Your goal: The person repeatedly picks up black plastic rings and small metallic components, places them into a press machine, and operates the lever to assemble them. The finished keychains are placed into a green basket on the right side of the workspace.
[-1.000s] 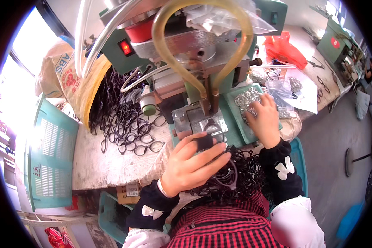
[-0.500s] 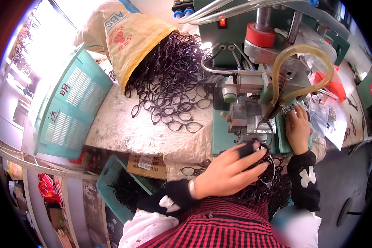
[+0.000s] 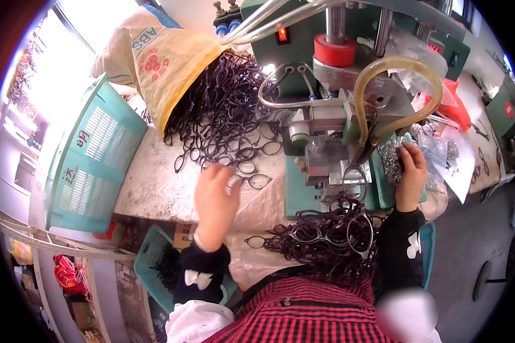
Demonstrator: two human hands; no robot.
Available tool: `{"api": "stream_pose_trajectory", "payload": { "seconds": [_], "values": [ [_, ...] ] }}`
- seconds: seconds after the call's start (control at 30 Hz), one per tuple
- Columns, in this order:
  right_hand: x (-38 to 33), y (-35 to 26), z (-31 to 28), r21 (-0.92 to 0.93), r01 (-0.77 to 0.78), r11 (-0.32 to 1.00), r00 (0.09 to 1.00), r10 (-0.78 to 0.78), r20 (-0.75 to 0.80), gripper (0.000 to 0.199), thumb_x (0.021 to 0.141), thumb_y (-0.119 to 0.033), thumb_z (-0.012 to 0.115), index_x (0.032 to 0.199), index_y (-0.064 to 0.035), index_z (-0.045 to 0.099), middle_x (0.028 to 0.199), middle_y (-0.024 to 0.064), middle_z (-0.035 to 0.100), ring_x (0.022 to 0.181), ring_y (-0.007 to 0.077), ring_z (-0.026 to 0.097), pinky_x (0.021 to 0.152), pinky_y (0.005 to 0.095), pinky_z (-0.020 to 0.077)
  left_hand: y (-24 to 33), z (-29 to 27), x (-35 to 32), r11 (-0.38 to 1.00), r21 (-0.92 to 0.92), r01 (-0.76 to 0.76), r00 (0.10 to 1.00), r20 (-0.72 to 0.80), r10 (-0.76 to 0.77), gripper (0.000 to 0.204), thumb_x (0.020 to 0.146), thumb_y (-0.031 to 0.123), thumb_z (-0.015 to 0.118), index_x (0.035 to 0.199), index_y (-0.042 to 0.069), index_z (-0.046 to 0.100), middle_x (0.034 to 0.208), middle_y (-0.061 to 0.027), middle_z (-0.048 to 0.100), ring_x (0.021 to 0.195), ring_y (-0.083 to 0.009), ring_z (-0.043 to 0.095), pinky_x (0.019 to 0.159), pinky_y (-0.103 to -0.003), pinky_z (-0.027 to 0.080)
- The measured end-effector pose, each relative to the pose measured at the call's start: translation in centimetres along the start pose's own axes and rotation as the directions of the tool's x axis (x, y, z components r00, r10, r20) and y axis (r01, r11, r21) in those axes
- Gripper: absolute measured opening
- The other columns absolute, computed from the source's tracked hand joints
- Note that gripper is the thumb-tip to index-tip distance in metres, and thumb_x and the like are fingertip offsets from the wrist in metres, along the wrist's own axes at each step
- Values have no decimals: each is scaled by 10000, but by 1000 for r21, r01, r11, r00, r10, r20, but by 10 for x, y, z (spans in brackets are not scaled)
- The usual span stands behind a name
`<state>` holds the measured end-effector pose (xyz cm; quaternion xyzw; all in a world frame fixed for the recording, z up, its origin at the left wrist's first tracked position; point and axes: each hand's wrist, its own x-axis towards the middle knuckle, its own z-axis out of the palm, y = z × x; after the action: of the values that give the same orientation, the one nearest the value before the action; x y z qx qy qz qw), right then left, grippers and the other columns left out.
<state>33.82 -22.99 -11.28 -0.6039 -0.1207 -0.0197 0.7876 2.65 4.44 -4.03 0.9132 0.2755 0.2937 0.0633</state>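
Observation:
My left hand (image 3: pixel 216 197) is over the worktable, its fingers curled onto one end of a dark eyeglass frame (image 3: pixel 260 181) at the near edge of a loose heap of frames (image 3: pixel 223 108). My right hand (image 3: pixel 412 176) is beside a pile of small silvery metal parts (image 3: pixel 390 160) at the right of the green machine (image 3: pixel 300 191). Its thumb and forefinger are pinched together; what lies between them is too small to make out. Another eyeglass frame (image 3: pixel 356 176) sits upright at the machine's metal fixture, under the yellowish hose (image 3: pixel 359 91). More frames (image 3: pixel 332 237) are piled before my lap.
A yellowish woven sack (image 3: pixel 171 54) spills frames across the table. At the left stands a turquoise basket (image 3: pixel 97 154); a lower turquoise bin (image 3: pixel 149 251) holds dark pieces. Plastic bags (image 3: pixel 440 151) and a white sheet (image 3: pixel 463 177) lie right of the machine.
My left hand has left the machine front and the lap pile and moved left to the frames on the table. My right hand stays by the metal parts, fingertips now pinched.

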Motion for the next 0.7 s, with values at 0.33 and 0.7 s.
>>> {"api": "stream_pose_trajectory", "payload": {
  "seconds": [0.33,0.7],
  "values": [
    [-58,-55,-35,-368,138,920,984,-86,153,145,904,34,688,1046,20,717,978,31,699,919,110,633,850,247,481,-55,81,-21,980,-174,101,995,10,-101,308,787,-70,597,1058,56,671,857,-125,604,784,-313,597,695,-403,493],
    [-67,-84,74,-94,183,979,946,-149,288,364,843,18,724,1192,11,623,919,50,680,891,113,638,829,263,497,-13,60,-15,-42,-918,395,849,382,-364,215,1086,235,514,1128,37,588,1066,-100,626,857,-186,637,735,-326,540]
  ]
}}
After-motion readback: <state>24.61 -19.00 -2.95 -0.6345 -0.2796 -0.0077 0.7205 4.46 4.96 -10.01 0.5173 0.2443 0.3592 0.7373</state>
